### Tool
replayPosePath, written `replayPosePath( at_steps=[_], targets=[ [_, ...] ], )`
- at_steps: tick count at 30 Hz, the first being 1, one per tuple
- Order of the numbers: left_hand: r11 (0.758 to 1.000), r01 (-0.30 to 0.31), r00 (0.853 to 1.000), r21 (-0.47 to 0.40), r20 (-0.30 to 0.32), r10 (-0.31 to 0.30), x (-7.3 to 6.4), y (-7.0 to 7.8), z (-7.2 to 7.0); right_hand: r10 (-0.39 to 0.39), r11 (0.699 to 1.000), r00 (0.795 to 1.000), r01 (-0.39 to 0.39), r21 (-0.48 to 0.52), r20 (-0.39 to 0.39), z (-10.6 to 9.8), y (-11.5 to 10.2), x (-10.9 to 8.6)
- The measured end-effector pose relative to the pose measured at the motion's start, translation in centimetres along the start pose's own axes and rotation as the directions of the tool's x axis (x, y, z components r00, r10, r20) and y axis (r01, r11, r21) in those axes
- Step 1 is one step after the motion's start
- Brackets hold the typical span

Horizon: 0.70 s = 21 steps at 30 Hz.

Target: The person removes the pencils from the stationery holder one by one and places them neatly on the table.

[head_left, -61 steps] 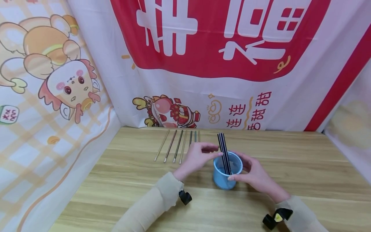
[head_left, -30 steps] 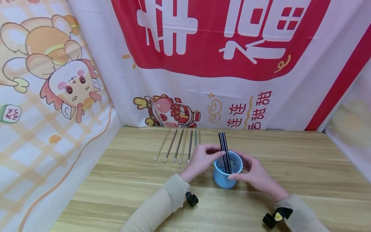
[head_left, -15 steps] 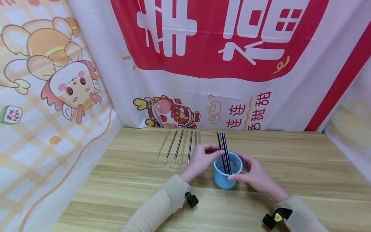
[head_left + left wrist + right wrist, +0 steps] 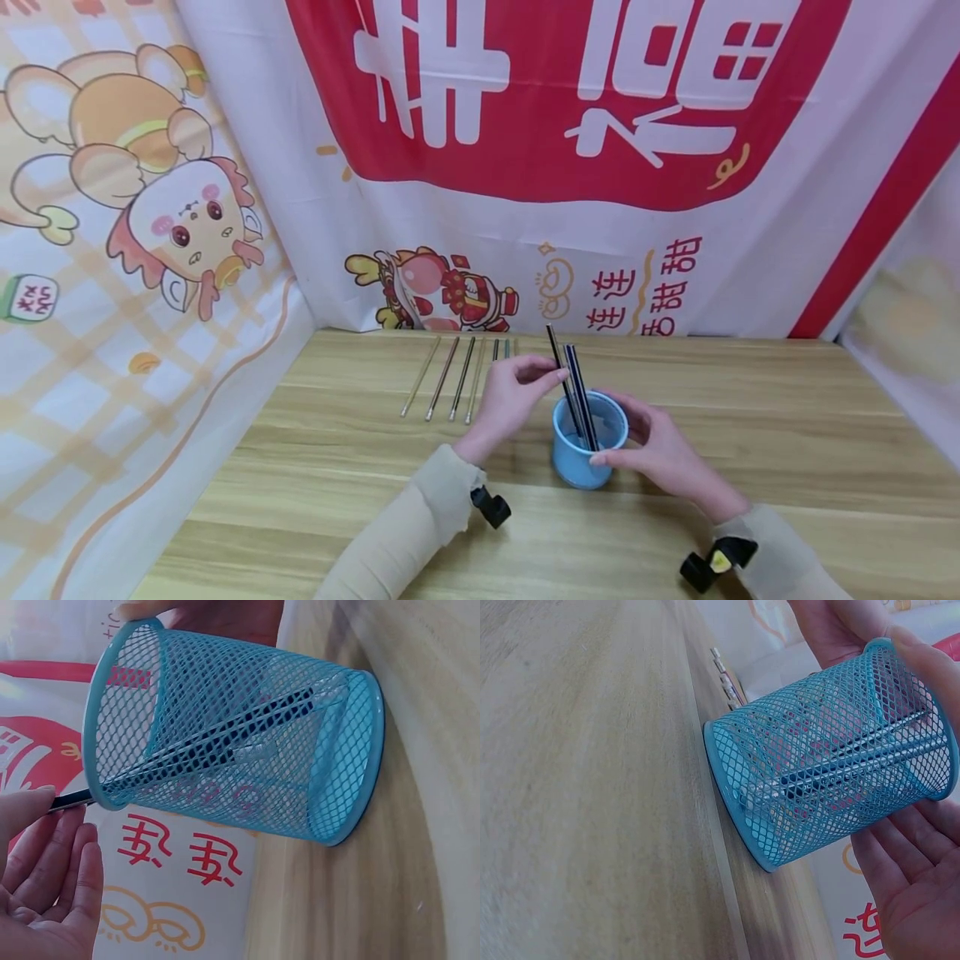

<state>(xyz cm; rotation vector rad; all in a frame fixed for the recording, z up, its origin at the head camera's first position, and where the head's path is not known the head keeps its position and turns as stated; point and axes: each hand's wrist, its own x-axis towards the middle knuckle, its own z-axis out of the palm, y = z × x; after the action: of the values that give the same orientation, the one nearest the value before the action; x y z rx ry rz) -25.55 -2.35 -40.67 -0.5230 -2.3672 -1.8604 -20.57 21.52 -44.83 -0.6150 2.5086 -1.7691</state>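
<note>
My left hand [image 4: 512, 398] pinches a black pencil [image 4: 554, 343] between thumb and fingers. This pencil leans left, its lower part inside a light blue mesh pen holder [image 4: 579, 473]. Through the mesh in the left wrist view, the pencil's eraser end [image 4: 255, 752] sits off the bottom of the holder. Other dark pencils [image 4: 579, 392] lean together inside the same holder. My right hand [image 4: 663, 450] grips the holder around its upper right side, thumb at the near rim. The holder stands upright on the wooden table [image 4: 675, 533].
Left of the holder, several pencils [image 4: 461, 379] lie side by side on the table, eraser ends toward me; my left hand covers part of the row. A printed cloth [image 4: 570, 183] hangs behind the table, and another patterned cloth [image 4: 187, 333] borders its left side.
My left hand has moved slightly up and left, drawing one black pencil apart from the bunch in the holder and raising it. The right hand and the holder have stayed put.
</note>
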Motion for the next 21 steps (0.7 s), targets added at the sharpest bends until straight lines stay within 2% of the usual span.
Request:
replayPosePath(
  at_steps=[9,14,21],
  targets=[
    [0.996,-0.068,0.996,-0.064,-0.053,0.065,0.4,0.7,-1.4,-0.023,1.0,1.0,0.023,0.0,-0.002,0.1,0.3,0.1],
    [0.989,-0.068,0.992,-0.129,-0.117,0.053,0.7,1.6,-2.4,-0.007,1.0,1.0,0.007,-0.003,-0.008,0.1,0.3,0.0],
    [0.964,-0.071,0.977,-0.257,-0.214,0.015,0.8,2.7,-4.6,-0.011,1.0,1.0,0.011,0.006,-0.008,0.0,0.2,-0.1]
  ],
)
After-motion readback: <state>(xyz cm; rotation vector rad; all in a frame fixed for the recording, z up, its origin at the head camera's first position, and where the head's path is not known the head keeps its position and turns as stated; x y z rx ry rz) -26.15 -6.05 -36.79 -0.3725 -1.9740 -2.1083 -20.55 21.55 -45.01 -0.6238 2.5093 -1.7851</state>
